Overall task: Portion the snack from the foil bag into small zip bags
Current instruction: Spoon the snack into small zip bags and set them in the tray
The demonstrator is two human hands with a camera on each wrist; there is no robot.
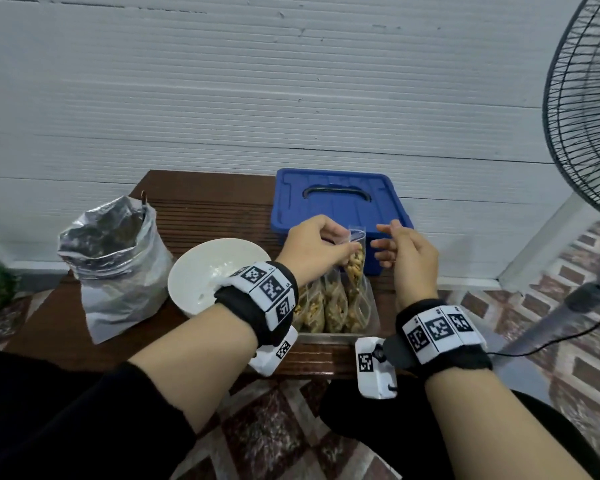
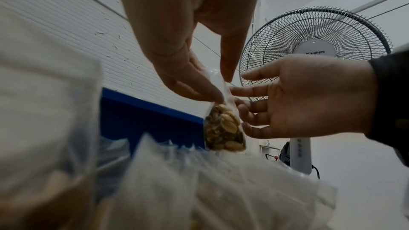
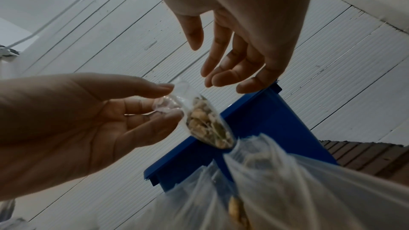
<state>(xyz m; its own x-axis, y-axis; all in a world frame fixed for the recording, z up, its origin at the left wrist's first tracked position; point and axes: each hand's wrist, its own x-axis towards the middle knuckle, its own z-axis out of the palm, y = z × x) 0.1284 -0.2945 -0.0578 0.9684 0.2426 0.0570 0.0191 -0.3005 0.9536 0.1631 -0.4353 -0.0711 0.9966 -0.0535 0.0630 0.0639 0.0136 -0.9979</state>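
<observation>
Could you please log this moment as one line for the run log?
left hand pinches small clear zip bag of nuts | right hand open beside it | filled bags in clear tray | silver foil bag open

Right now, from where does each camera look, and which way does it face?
Head: high, facing down at the table; both forearms and hands show.
Left wrist: low, facing up along the left hand pinching the filled zip bag.
Right wrist: low, facing up along the open right hand.
All share the bag and blue box.
</observation>
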